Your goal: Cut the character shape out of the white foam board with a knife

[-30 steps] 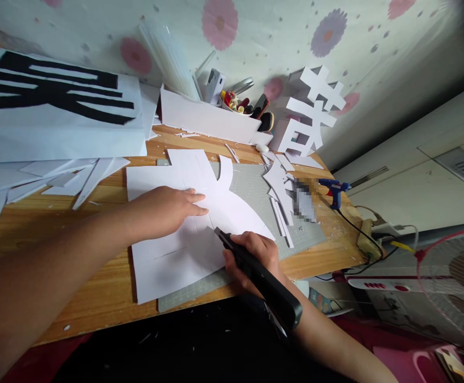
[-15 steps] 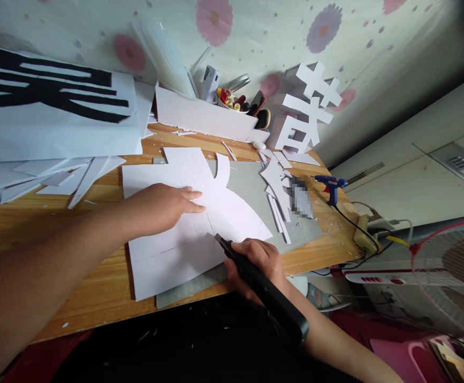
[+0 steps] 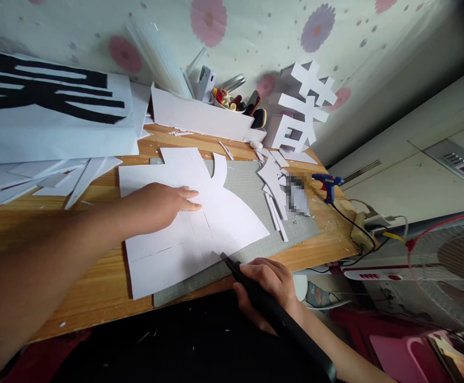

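My left hand [image 3: 168, 205] presses flat on a white foam board sheet [image 3: 155, 271], fingers stretched out. Thin straight lines run across the sheet, and its upper right side is cut into curves. A grey cutting mat [image 3: 235, 183] lies under it. My right hand [image 3: 269, 282] is wrapped round a black utility knife [image 3: 273, 311] with a long, thick handle. The blade tip is at the sheet's near edge; whether it touches the board I cannot tell. A curved white offcut [image 3: 271, 178] and narrow strips [image 3: 275, 215] lie on the mat to the right.
A blue glue gun [image 3: 328, 183] with a cord lies at the table's right end. White built-up characters [image 3: 295, 119] stand at the back, beside a long white box [image 3: 200, 114] of tools. White scraps [image 3: 60, 175] pile up left. A fan [image 3: 450, 266] stands right.
My right hand has drawn the knife down and to the right, from the middle of the sheet to its near edge. My left hand stays in place on the sheet.
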`<state>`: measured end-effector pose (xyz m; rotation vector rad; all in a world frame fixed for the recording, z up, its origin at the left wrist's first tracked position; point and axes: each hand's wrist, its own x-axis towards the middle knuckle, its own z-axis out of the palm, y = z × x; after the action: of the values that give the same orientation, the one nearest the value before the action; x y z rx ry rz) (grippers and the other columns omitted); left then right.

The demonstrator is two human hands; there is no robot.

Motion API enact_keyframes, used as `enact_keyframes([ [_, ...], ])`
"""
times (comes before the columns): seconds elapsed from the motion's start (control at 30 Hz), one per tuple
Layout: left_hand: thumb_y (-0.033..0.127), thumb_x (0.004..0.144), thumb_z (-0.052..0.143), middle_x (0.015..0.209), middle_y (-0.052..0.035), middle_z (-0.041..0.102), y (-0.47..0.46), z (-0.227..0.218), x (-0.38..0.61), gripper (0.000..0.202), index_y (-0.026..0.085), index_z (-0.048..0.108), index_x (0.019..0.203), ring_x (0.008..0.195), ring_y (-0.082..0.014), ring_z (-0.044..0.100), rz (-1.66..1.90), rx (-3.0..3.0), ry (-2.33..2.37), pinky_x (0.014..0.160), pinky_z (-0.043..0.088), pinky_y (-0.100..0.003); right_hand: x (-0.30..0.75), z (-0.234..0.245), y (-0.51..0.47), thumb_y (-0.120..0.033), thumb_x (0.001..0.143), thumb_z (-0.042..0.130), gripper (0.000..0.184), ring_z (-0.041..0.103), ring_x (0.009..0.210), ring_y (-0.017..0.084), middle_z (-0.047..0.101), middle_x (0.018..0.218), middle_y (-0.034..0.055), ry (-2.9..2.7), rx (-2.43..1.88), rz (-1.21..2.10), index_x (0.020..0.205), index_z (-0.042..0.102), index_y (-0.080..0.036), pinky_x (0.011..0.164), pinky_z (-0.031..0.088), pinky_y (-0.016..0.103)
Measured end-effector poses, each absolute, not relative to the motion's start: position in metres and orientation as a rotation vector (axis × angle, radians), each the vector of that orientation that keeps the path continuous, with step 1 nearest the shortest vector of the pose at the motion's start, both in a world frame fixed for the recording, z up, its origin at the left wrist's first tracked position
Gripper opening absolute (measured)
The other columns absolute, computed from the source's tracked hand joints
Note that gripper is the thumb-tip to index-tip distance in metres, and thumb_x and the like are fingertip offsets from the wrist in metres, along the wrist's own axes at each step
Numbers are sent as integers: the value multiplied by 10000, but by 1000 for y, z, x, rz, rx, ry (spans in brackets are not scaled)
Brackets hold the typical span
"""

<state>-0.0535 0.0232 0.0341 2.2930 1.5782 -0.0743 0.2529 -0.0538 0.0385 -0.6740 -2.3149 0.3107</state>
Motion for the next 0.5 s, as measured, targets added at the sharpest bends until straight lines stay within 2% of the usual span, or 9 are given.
enact_keyframes([
  [0.23, -89, 850, 408, 1678, 59, 479, 23, 31, -57, 809, 363, 682, 1462, 1556, -212, 474, -25, 2282, 1575, 1262, 364, -356, 259, 35, -64, -132, 870, 631, 280, 647, 510, 172, 675, 689, -15, -2276, -714, 296, 1122, 583, -246, 496, 539, 276],
  [0.43, -50, 856, 422, 1668, 36, 498, 22, 21, -63, 759, 328, 697, 1453, 1553, -221, 479, 65, 2389, 1488, 1237, 405, -370, 255, 27, -45, -224, 870, 690, 225, 663, 478, 190, 725, 703, -8, -1990, -804, 342, 1079, 641, -289, 445, 535, 300],
  [0.5, -39, 856, 439, 1663, 29, 509, 22, 18, -64, 740, 323, 703, 1445, 1551, -220, 483, 80, 2423, 1475, 1232, 416, -374, 244, 29, -30, -247, 877, 707, 216, 686, 509, 187, 755, 739, -10, -1986, -844, 356, 1083, 657, -295, 470, 562, 302],
])
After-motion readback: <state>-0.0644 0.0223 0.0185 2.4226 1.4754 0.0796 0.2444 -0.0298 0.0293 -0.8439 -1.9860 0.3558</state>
